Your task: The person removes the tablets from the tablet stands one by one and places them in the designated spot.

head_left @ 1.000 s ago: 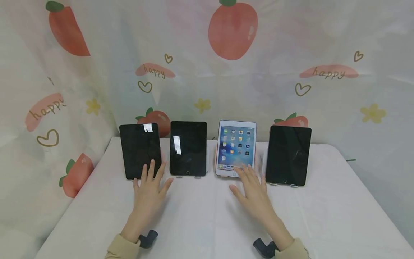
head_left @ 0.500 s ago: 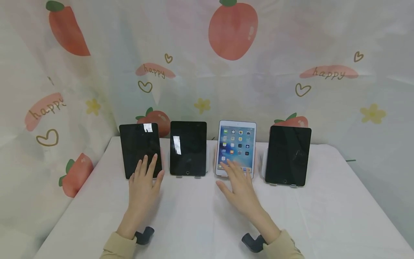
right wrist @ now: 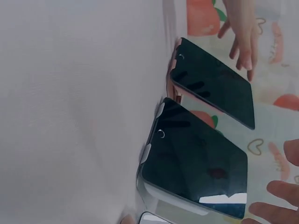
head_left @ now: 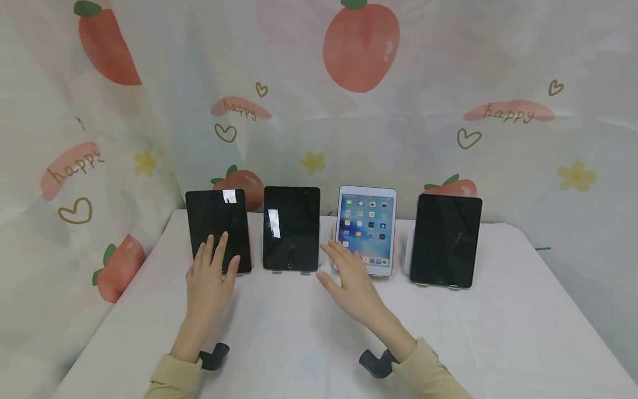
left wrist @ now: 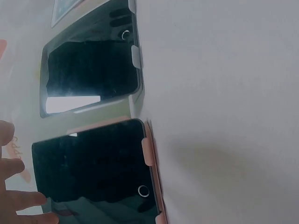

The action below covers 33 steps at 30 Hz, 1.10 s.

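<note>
My left hand [head_left: 210, 282] is held before the leftmost black tablet [head_left: 219, 221], fingers spread and covering its lower part. In the right wrist view a gap seems to lie between this hand [right wrist: 243, 37] and the screen. My right hand [head_left: 351, 284] covers the lower left corner of the white tablet [head_left: 369, 221], whose lit screen shows app icons. Its fingertips point toward the second black tablet [head_left: 291, 227], which has a dark screen with a bright reflection. Both hands hold nothing. Whether the right fingertips touch anything cannot be told.
Another dark tablet [head_left: 445, 241] leans at the right end of the row. The tablets stand on small holders, one a pink stand [left wrist: 148, 151]. A white cloth [head_left: 299, 343] covers the table, and a fruit-patterned curtain [head_left: 289, 61] hangs behind.
Both hands have moved left and slightly up. The right hand has passed from the white tablet's lower right to its lower left. The tablets stay in place.
</note>
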{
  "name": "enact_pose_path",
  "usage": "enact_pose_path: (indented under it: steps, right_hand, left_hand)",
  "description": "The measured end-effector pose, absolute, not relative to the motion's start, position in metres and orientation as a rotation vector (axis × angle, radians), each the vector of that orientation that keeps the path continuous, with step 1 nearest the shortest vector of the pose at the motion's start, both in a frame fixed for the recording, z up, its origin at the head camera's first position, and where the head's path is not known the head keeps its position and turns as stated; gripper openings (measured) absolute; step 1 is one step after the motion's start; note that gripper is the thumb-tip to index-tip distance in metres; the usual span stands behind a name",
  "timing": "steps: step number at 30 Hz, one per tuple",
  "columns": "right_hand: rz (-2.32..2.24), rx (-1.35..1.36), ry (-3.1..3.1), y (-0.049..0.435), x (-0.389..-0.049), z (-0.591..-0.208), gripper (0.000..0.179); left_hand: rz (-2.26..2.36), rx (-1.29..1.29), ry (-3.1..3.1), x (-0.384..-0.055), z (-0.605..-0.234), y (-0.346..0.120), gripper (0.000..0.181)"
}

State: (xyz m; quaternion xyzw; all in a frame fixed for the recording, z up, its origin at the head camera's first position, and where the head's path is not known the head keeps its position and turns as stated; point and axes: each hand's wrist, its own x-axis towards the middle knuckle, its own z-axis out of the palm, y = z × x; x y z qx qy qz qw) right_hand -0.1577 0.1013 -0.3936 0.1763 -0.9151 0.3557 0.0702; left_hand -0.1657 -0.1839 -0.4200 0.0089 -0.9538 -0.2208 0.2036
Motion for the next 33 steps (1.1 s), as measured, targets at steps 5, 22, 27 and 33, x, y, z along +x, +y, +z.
enact_pose_path:
  steps: [5, 22, 27, 33]
  right_hand:
    - [1.161, 0.571, -2.739, 0.09, -0.165, -0.39, 0.056]
    - [1.359, 0.606, -2.668, 0.057, -0.199, -0.387, 0.051]
    - [1.395, 0.62, -2.653, 0.047, -0.208, -0.386, 0.052]
    - [1.412, 0.619, -2.669, 0.035, -0.218, -0.384, 0.051]
  left_hand:
    - [-0.655, 0.049, -2.606, -0.17, -0.42, -0.194, 0.057]
    - [-0.836, 0.164, -2.437, -0.193, -0.423, -0.238, 0.053]
    - [-0.876, 0.209, -2.429, -0.199, -0.426, -0.244, 0.053]
    - [-0.943, 0.244, -2.393, -0.205, -0.427, -0.25, 0.051]
